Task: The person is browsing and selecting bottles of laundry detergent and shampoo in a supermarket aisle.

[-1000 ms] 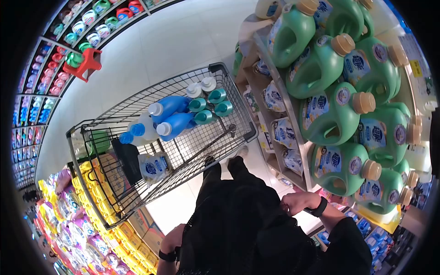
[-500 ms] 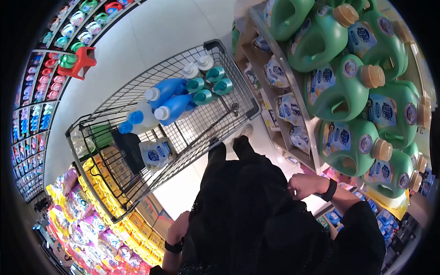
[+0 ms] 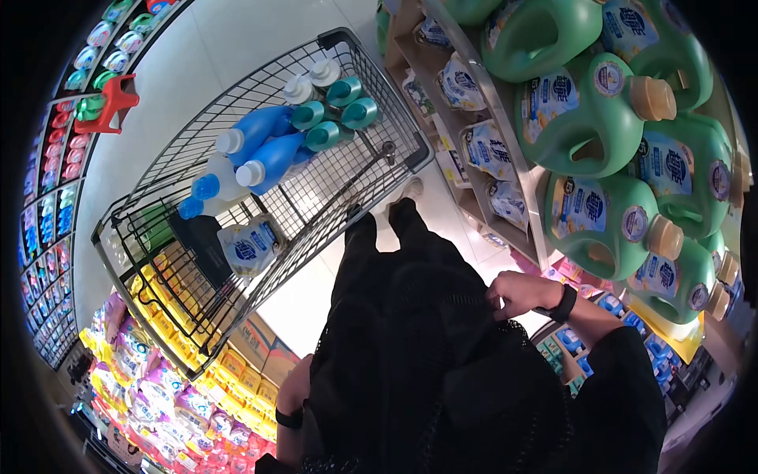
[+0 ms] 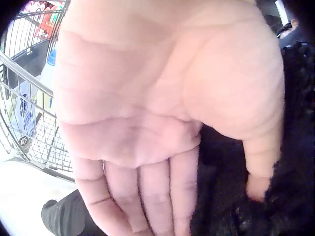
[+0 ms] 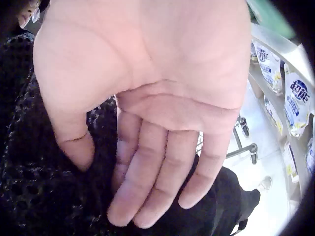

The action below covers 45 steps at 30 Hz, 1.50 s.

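Note:
My left hand [image 3: 296, 383] hangs low beside the dark clothing, with nothing in it. In the left wrist view its palm and loosely bent fingers [image 4: 155, 191] show, thumb apart from them. My right hand [image 3: 521, 294] is by my other side, near the shelf stand; the right wrist view shows its relaxed fingers [image 5: 179, 164] around nothing. In front of me stands a wire shopping cart [image 3: 335, 35]. It holds blue bottles [image 3: 276, 162] with white caps, teal-topped bottles [image 3: 359, 113], clear bottles with blue caps [image 3: 207, 187] and a white pouch [image 3: 249, 246].
Large green detergent jugs [image 3: 545, 118] are stacked at right, above shelves of white pouches [image 3: 485, 150]. Yellow packs [image 3: 225, 387] and bagged goods [image 3: 150, 395] lie at lower left. A red stool [image 3: 114, 103] stands by the far shelves.
My view has shifted, so the cart, jugs and shelves sit higher in it, with the cart slightly further left. Both hands remain low at my sides, holding nothing.

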Motion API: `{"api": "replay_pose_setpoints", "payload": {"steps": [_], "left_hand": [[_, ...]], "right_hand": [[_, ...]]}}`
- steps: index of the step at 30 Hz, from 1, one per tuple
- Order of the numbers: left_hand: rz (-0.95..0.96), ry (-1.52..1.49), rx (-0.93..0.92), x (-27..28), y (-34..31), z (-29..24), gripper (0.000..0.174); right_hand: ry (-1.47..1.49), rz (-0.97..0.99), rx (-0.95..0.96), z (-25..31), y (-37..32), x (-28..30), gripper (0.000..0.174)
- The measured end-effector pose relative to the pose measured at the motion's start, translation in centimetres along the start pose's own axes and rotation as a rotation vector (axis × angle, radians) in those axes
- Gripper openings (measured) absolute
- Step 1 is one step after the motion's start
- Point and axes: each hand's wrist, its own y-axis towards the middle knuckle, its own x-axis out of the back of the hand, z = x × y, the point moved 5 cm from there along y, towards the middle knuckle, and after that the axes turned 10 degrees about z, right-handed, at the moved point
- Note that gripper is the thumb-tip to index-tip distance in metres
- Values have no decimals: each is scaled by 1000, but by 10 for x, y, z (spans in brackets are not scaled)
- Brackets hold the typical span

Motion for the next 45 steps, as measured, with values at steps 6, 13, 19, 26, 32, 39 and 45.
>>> {"api": "replay_pose_setpoints", "payload": {"steps": [6,13,19,26,32,39,45], "left_hand": [[-3,-7,-63,2,3,18,37],[1,-310,86,-10,3,35,39],[180,-422,-100,-9,-8,60,50],[310,-386,-221,4,-5,38,59],[418,-391,-303,20,-3,25,67],[379,-485,-308,40,-20,7,59],[-39,-575,-224,58,-23,-24,58]], "right_hand": [[39,65,-103,-3,5,-8,22],[326,37,49,-1,-8,-20,11],[316,87,204,12,-23,-36,8],[438,77,181,40,-40,-29,17],[465,132,138,46,-29,-29,21],[588,151,247,80,-26,-39,0],[552,127,143,21,-9,-66,7]]}}
